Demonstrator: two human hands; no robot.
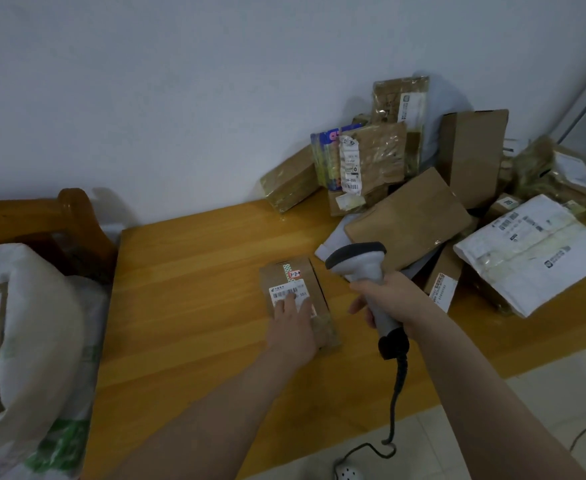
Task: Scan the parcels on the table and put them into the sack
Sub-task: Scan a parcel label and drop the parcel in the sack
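Left hand (293,329) lies flat on the small box (296,271), centre; right hand (390,301) grips the scanner (357,261) beside it; the sack (42,323), near left, already holds parcels; a big pile (423,202) waits far right.

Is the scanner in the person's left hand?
No, the right hand grips the scanner, while the left hand rests flat on a small box on the table.
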